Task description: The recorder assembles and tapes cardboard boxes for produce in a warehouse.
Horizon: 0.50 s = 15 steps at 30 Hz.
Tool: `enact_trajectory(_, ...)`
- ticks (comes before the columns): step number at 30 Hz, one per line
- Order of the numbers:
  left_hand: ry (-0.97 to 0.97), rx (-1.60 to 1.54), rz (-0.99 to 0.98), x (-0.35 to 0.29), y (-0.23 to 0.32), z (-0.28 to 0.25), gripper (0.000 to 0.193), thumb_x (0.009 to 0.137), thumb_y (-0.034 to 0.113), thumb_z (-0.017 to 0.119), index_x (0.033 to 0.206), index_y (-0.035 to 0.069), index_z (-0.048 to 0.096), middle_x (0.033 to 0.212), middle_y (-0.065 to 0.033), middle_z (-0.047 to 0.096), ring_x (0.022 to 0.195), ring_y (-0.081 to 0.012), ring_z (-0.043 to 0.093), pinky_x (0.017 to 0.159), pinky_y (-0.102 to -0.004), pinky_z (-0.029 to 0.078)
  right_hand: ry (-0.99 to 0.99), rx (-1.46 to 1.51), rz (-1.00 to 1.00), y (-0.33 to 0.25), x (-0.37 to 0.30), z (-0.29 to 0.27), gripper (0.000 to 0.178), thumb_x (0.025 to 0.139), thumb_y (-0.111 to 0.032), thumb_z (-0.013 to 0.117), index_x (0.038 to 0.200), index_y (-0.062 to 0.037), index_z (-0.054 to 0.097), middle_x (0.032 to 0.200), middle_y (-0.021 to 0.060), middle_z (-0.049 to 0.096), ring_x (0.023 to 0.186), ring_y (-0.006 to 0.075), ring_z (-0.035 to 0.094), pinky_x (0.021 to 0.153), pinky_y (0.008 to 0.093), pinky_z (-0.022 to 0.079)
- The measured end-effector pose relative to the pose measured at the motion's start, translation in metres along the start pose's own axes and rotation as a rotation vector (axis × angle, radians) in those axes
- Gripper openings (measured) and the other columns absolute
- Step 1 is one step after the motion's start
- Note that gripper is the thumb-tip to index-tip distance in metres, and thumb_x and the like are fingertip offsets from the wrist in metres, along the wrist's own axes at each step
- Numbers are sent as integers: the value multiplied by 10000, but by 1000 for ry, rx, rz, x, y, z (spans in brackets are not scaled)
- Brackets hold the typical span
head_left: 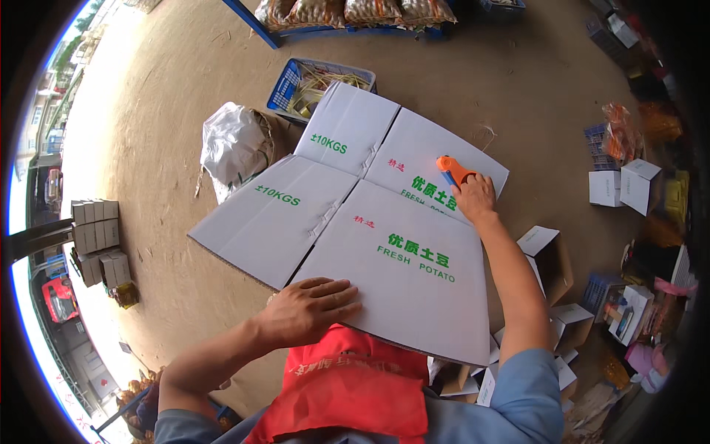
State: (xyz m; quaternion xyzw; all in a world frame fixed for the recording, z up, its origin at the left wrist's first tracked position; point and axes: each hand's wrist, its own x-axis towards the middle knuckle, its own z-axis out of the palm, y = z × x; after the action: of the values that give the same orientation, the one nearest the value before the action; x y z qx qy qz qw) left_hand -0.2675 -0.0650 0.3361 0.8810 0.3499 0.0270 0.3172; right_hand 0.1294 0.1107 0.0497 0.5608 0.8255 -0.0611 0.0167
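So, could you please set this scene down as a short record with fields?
Left hand: palm down on the near sheet's near edge
Right hand: gripping an orange tool over the far sheet
Near sheet: white cardboard with green and red print, overlapping the far sheet
Far side: blue crate, with a white sack to its left
Right side: open boxes on the floor
Clothing: red apron

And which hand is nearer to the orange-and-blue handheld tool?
Right: the right hand holds the tool; the left hand rests on the white cardboard, well left of the tool.
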Motion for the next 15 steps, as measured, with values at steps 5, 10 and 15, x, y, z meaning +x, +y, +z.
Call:
enact_trajectory(5,16,-34,19,9,-5,-13,348,909,92,723,1252,118,778,1366,-88,749,1305,-290,695,1086,-448,573,-457,388,209,-29,-7,-124,557,1095,-521,569,1054,-16,803,1129,159,780,1045,357,724,1019,506,507)
enact_trajectory(10,18,-122,57,65,-34,-65,357,835,137,740,1183,90,810,1200,-110,807,1192,-301,741,986,-421,600,-605,1231,-172,-93,-78,-257,669,1114,-569,545,1427,11,655,1348,189,720,1280,331,679,1131,417,498)
enact_trajectory(15,255,97,242,106,-57,-81,400,765,58,691,1159,54,760,1324,-157,724,1296,-336,662,1072,-458,552,-517,1017,-86,-109,-75,-305,686,1092,-563,603,1460,15,627,1391,192,700,1303,294,661,1116,392,505)
